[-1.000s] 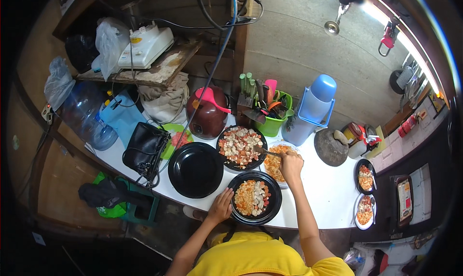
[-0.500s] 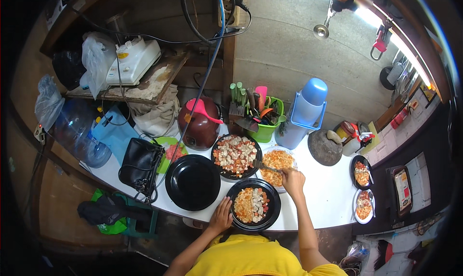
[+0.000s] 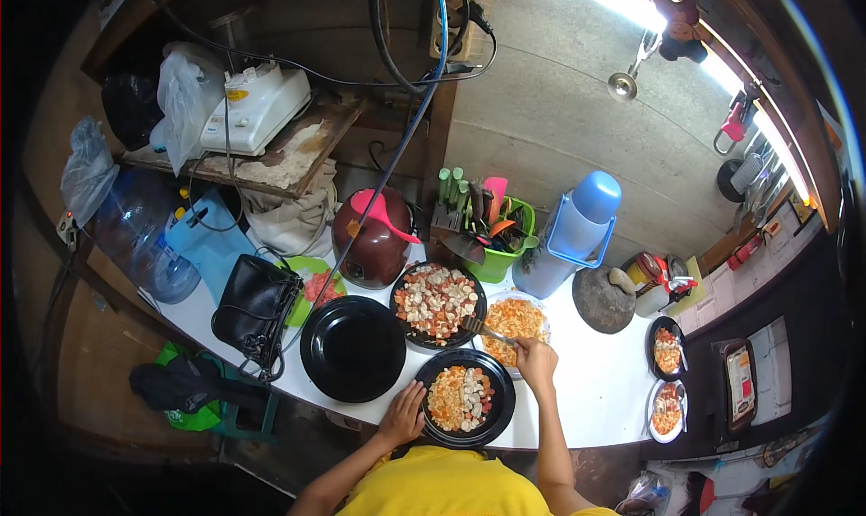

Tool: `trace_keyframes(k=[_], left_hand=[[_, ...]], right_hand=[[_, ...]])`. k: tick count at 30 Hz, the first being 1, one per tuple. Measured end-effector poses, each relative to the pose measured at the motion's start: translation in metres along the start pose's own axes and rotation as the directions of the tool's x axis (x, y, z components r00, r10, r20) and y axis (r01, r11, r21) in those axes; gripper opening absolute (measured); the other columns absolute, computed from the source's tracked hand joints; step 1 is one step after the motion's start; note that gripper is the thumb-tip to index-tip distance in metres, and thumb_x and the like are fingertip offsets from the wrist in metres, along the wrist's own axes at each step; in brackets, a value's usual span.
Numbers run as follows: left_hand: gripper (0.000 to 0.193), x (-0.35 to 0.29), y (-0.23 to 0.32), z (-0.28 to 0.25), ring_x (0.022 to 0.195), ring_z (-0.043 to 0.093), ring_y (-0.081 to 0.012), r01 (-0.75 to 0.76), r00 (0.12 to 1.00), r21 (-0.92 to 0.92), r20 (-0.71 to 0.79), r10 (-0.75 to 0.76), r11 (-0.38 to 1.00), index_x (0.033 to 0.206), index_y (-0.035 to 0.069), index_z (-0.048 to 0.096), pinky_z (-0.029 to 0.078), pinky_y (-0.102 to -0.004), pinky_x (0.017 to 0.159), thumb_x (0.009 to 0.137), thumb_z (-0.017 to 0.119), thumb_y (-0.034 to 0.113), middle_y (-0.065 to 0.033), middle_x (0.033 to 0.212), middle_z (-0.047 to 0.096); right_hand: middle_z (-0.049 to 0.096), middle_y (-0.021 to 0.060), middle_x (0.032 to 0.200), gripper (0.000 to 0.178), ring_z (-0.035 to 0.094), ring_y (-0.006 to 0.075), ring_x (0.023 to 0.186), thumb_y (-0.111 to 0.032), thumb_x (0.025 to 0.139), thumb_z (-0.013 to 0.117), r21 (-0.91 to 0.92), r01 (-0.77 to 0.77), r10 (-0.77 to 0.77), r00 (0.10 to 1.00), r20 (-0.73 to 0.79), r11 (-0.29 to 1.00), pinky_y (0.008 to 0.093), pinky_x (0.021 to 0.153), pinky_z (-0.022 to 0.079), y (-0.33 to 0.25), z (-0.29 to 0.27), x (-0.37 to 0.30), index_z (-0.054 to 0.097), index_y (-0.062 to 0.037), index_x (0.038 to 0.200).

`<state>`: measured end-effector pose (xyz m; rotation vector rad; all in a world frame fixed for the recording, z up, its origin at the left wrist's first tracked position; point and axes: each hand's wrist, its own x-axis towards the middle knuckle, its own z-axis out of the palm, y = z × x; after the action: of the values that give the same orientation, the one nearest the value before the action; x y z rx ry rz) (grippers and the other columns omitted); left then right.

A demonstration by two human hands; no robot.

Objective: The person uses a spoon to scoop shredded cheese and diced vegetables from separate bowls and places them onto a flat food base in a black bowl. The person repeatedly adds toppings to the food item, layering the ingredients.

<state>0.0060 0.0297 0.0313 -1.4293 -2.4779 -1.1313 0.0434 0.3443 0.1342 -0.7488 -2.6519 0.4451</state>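
Note:
My right hand [image 3: 538,361] grips the handle of a metal fork [image 3: 494,334]. The fork's head rests at the right edge of a round dark dish [image 3: 398,327] filled with chopped pale and reddish-orange pieces. Below it, close to my body, a black plate [image 3: 502,415] carries noodle-like orange food [image 3: 448,399] on its left half and pale and red pieces [image 3: 476,399] on its right. My left hand [image 3: 403,414] holds that plate by its left rim. Beneath the fork and my right hand, a pale plate [image 3: 549,317] bears more of the orange food.
A bare black plate [image 3: 352,349] lies to the left. Behind stand a maroon rounded container [image 3: 365,254], a green utensil basket [image 3: 494,265], a blue jug [image 3: 577,232] and a stone mortar [image 3: 603,304]. Two filled plates [image 3: 661,428] sit far right; a black handbag [image 3: 253,308] lies left.
The whole view has shifted slightly. The fork's head has moved a little left, further over the chopped pieces. My left hand stays on the plate's rim.

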Motion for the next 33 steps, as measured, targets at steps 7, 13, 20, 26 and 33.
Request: trace_keyframes(k=[7,13,20,26,33], left_hand=[[0.057,0.001,-0.003,0.001,0.137,0.038,-0.0384,-0.007,1.0,0.038,-0.011,0.008,0.999,0.137,-0.006,0.042,0.032,-0.0502,0.113,0.084,0.053,0.014,-0.0233,0.144,0.042],[0.057,0.001,-0.003,0.002,0.137,0.04,-0.0359,-0.006,1.0,0.08,-0.01,0.007,0.997,0.137,-0.005,0.044,0.032,-0.0496,0.113,0.085,0.054,0.017,-0.0219,0.144,0.044],[0.057,-0.002,-0.005,0.006,0.137,0.04,-0.0355,0.005,1.0,0.063,-0.001,-0.005,0.998,0.137,-0.004,0.044,0.031,-0.0499,0.113,0.085,0.053,0.018,-0.0218,0.143,0.044],[0.057,0.002,-0.002,0.0,0.138,0.039,-0.0355,0.013,1.0,0.056,0.009,-0.014,0.998,0.137,-0.004,0.044,0.03,-0.0505,0.114,0.085,0.052,0.019,-0.0214,0.143,0.044],[0.057,0.001,-0.004,0.001,0.138,0.038,-0.035,0.003,1.0,0.055,0.013,-0.004,0.998,0.138,-0.004,0.043,0.029,-0.0511,0.114,0.086,0.051,0.019,-0.0209,0.144,0.043]], right_hand=[[0.07,0.0132,0.078,0.014,0.067,0.0321,0.068,-0.015,0.082,0.067,0.03,0.084,-0.084,0.996,-0.006,0.996,0.0407,0.062,0.051,-0.01,0.008,0.023,0.077,-0.0111,0.092],[0.068,0.0131,0.074,0.013,0.066,0.033,0.067,-0.017,0.083,0.068,0.01,0.079,-0.079,0.997,0.009,0.997,0.0415,0.06,0.05,-0.018,0.014,0.037,0.076,-0.0109,0.091],[0.067,0.0138,0.075,0.013,0.065,0.0329,0.065,-0.016,0.082,0.067,0.041,0.12,-0.121,0.993,0.006,0.992,0.0438,0.061,0.05,-0.026,0.022,0.044,0.077,-0.0114,0.09],[0.069,0.0132,0.078,0.014,0.065,0.0329,0.067,-0.016,0.082,0.069,0.078,0.133,-0.132,0.991,-0.011,0.988,0.0432,0.061,0.05,-0.032,0.018,0.047,0.077,-0.0093,0.091],[0.068,0.0135,0.078,0.014,0.065,0.0333,0.069,-0.015,0.082,0.068,0.099,0.108,-0.107,0.994,-0.02,0.989,0.0438,0.062,0.05,-0.033,0.013,0.044,0.076,-0.0079,0.091]])
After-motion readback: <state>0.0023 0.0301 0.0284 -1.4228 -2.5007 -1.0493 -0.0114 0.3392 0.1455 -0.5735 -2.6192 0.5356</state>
